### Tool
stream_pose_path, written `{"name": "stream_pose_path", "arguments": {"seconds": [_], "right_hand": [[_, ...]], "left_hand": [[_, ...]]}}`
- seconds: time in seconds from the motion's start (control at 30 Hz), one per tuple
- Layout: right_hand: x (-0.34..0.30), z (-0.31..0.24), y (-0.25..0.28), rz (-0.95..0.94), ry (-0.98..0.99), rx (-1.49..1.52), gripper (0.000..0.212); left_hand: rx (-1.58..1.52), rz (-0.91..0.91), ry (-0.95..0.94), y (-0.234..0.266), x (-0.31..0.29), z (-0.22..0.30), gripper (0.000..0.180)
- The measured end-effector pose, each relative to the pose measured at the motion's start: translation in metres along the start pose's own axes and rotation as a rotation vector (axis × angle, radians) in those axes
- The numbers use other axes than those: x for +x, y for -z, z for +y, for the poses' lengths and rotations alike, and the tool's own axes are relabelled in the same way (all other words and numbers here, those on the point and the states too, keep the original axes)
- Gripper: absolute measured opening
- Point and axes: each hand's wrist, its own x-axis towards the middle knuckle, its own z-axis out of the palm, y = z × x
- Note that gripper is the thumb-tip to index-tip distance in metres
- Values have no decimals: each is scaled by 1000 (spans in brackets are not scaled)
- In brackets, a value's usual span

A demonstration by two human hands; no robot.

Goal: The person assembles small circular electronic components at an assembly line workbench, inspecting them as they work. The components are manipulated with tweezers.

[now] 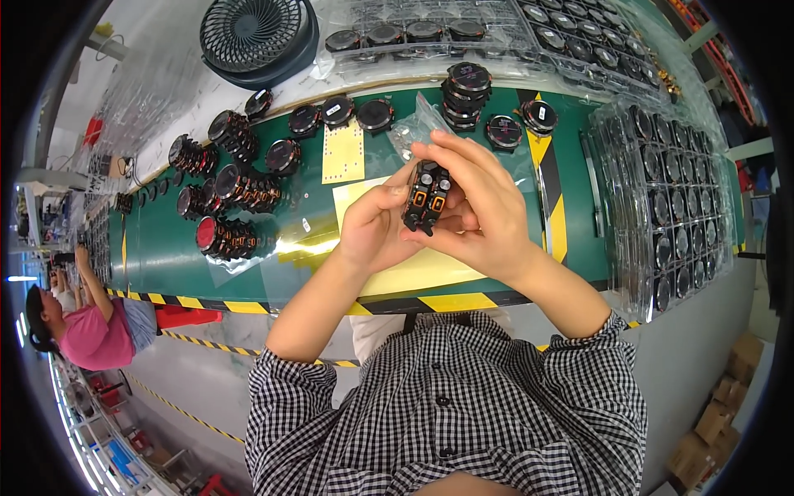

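Between both hands, above the bench, are what look like two black watch cases (427, 197) held together, their sides turned up. Orange-edged slots and silver round buttons show on them. My left hand (369, 225) grips them from the left, thumb and fingers bent round. My right hand (490, 211) closes on them from the other side, its upper fingers arched over the top. Just behind the fingers lies a clear plastic bag (411, 128) with small parts. A yellow sheet (413, 277) lies under my hands.
Stacks of watch cases (248, 188) stand on the green mat (165, 260) at left, with a tall stack (466, 97) at the back. A dark fan (255, 37) is far left. Clear trays (674, 202) of watch cases stand right. A person in pink (93, 335) works far left.
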Motion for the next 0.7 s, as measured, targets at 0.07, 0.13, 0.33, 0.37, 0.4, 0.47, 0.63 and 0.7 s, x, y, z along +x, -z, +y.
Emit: {"name": "stream_pose_path", "arguments": {"seconds": [0.07, 0.13, 0.33, 0.37, 0.4, 0.47, 0.63, 0.7], "right_hand": [[-1, 1, 0, 12, -2, -2, 71], [0, 1, 1, 5, 11, -5, 68], [1, 1, -2, -63, -59, 2, 69], [1, 1, -1, -54, -73, -44, 71], [2, 1, 0, -45, -85, -90, 73], [2, 0, 6, -74, -49, -177, 74], [-14, -1, -9, -149, -70, -265, 61], [-13, -13, -3, -164, -118, -250, 60]], "left_hand": [[22, 29, 11, 0, 0, -1, 62], [-58, -6, -21, 0, 1, -4, 61], [215, 75, -20, 1, 2, 7, 62], [292, 166, -26, -2, 4, 8, 62], [423, 290, -70, -7, 6, 6, 61], [755, 441, -137, -11, 11, -2, 62], [1389, 383, -225, -12, 6, -11, 65], [1302, 385, -201, -24, 1, -8, 64]]}}
